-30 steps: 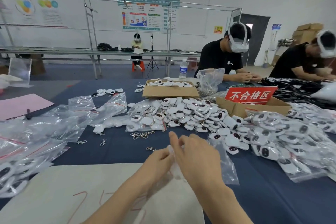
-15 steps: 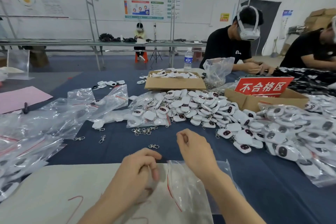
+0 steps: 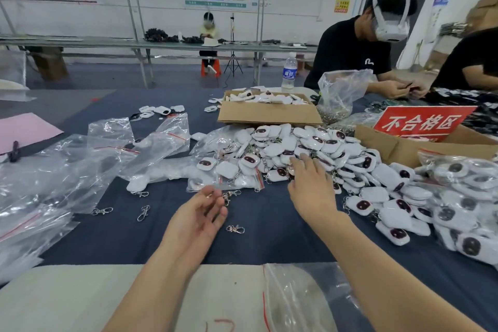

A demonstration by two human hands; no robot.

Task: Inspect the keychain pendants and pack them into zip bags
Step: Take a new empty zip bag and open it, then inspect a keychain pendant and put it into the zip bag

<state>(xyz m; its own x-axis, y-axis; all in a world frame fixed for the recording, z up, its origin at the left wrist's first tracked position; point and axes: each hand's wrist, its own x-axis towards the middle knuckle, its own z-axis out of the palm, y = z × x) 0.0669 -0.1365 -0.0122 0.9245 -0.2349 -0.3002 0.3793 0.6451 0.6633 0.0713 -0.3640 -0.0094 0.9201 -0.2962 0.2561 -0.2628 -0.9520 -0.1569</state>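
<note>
Two hands, both w/ fingers apart & holding nothing: right hand [image 3: 310, 191] fingertips on the pendant pile [image 3: 323, 143], left hand [image 3: 199, 215] palm-up beside a loose clasp [image 3: 231, 195]. Pinch just one pendant by its body, chain free; flip to check both faces. Empty zip bag [image 3: 296, 296] lies nearest, on the white mat [image 3: 80, 299] at bench [image 3: 269, 224] edge.

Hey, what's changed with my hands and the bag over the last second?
Both hands let go of the zip bag, which now lies on the mat in front. The right hand reached forward onto the pendant pile; the left hand moved forward too, open, holding nothing. The pile, cardboard boxes and red sign stayed put.
</note>
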